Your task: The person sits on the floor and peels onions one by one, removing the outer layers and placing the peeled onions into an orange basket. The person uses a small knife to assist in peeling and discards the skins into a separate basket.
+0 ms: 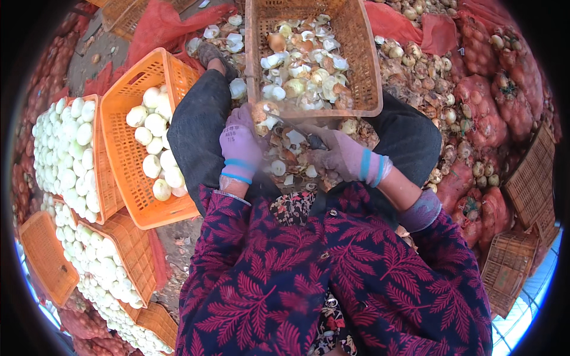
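My left hand (242, 141), in a light purple glove with a blue cuff stripe, is closed round a partly peeled onion (265, 114). Brown skin still clings to it beside a pale patch. In a similar glove, my right hand (343, 155) grips a small knife (316, 142); its dark handle shows at the fingers and the thin blade points toward the onion. Both hands are between my knees, just below the near rim of an orange crate (375, 89). Onion skins and trimmed pieces (303, 74) lie in that crate. More scraps (293, 155) are scattered beneath my hands.
An orange crate (119, 172) with peeled onions (155, 124) stands by my left leg. Farther left are crates heaped with peeled onions (74, 148). Loose unpeeled onions (415, 65) and red mesh sacks (481, 110) lie right. Brown crates (531, 178) lean at the far right.
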Tool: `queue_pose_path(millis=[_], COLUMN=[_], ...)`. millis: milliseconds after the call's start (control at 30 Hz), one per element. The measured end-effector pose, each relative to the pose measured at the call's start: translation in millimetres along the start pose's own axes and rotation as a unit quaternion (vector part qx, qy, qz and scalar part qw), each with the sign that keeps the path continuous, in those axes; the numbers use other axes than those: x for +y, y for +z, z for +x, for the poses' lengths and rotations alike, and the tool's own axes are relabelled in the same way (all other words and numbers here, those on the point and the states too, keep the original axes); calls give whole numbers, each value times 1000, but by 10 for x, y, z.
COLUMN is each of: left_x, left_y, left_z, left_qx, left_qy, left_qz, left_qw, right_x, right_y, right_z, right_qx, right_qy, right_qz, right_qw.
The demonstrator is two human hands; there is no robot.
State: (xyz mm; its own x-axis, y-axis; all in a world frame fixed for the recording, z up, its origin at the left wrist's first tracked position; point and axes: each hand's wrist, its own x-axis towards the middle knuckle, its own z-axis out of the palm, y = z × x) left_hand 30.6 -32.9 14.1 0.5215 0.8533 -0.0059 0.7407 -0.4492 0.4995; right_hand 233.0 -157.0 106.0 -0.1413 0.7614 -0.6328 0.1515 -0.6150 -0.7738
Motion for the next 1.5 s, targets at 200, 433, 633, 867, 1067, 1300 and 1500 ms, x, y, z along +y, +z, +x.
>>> queue_pose_path(millis=[200, 433, 633, 867, 1067, 1300, 1500], left_x=[-117, -30, -26, -136, -118, -190, -161], left_y=[-21, -38, 22, 102, 88, 113, 90], left_z=[106, 63, 48, 10, 45, 94, 72], left_qx=[-16, -7, 23, 61, 21, 11, -9], left_qy=[-46, -40, -29, -1, -30, -45, -98], left_qz=[-59, -60, -39, -69, -23, -32, -66], left_qw=[997, 997, 999, 996, 999, 998, 993], right_x=[293, 232, 405, 242, 267, 404, 304], right_y=[338, 291, 45, 87, 154, 145, -62], right_z=[36, 179, 565, 251, 289, 476, 505], right_qx=[136, 167, 261, 154, 146, 164, 196], right_qy=[-149, -142, -119, -104, -106, -228, -36], right_qz=[-247, -349, -179, -327, -408, -201, 192], right_qw=[948, 911, 941, 926, 895, 938, 961])
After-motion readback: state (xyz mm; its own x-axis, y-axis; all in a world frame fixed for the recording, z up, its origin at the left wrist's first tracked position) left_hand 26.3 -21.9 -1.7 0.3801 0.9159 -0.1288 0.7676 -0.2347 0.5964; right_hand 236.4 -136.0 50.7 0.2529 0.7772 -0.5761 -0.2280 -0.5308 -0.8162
